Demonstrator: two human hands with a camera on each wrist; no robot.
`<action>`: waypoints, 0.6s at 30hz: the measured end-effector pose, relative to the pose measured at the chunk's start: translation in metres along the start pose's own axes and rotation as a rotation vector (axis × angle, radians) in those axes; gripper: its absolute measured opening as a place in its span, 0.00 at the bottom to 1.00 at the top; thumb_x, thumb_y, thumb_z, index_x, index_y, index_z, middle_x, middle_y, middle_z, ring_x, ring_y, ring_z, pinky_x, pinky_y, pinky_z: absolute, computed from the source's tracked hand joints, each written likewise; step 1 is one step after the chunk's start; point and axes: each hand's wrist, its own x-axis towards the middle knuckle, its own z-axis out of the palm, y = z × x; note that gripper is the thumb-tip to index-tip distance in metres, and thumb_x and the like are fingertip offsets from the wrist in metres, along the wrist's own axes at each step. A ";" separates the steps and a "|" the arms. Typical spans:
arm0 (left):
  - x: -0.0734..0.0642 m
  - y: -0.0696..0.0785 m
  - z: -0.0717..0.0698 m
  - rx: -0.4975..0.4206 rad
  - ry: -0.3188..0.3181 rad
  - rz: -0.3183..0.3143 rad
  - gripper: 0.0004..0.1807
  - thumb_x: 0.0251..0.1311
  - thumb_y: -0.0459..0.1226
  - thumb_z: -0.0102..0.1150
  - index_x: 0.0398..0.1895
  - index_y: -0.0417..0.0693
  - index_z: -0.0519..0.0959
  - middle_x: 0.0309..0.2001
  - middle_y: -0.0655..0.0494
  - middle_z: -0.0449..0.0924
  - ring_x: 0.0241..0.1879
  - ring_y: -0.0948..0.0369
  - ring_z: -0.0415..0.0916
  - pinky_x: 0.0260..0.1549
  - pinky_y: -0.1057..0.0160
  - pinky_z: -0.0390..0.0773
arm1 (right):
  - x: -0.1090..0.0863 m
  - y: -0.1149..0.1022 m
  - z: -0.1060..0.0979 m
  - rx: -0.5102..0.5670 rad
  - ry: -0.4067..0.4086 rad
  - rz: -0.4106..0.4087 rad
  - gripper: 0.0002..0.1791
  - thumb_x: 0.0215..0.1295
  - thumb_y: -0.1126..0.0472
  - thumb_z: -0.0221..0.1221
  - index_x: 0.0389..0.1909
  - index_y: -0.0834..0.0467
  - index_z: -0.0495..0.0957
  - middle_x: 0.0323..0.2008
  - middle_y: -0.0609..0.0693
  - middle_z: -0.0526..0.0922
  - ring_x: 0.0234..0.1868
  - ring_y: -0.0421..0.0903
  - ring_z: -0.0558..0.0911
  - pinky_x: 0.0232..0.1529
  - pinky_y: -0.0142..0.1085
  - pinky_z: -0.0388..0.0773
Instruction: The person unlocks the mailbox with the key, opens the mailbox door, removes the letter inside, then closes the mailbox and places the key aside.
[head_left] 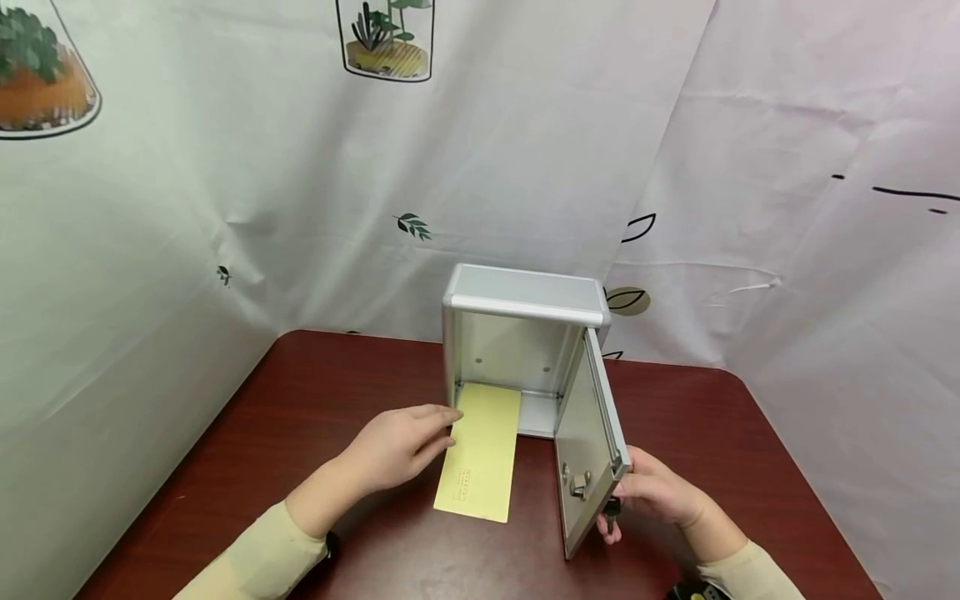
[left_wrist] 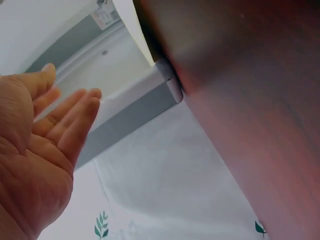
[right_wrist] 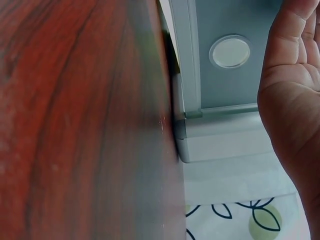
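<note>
A cream sleeve (head_left: 262, 554) of soft-looking cloth led to the left hand (head_left: 405, 442), its fingers relaxed and slightly bent, the thumb apart from them, the fingertips at the long left edge of a yellow envelope (head_left: 480, 450). The envelope, a smooth paper rectangle with small print near its lower corner, had its far end inside a metal box (head_left: 528, 287), on the left part of the floor, and its near end sticking out. The box was silvery, with rounded edges and small round marks on its pale back wall. Its flat, rectangular door (head_left: 588, 442) stood swung out on the right, a shiny lock (head_left: 578, 486) on the inner face; a dark-headed key (head_left: 612, 510) hung beside the outer edge, by the right hand (head_left: 660, 487). Beneath lay a glossy red-brown table (head_left: 352, 379) with wood grain and rounded far corners. Creased white cloth (head_left: 525, 158) enclosed it, printed with potted plants at left, sprigs mid-way and leaf outlines at right. Whether the left fingertips pressed the paper could not be told. The door covered part of the right hand, whose fingertips were cut off in its wrist view, so its grip could not be told.
</note>
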 end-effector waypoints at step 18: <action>0.009 -0.005 0.014 0.216 -0.308 0.171 0.30 0.68 0.24 0.71 0.73 0.45 0.83 0.74 0.48 0.81 0.74 0.54 0.79 0.64 0.55 0.84 | 0.000 0.001 -0.002 -0.019 -0.008 0.004 0.15 0.81 0.78 0.37 0.47 0.86 0.70 0.28 0.87 0.73 0.25 0.73 0.79 0.30 0.56 0.90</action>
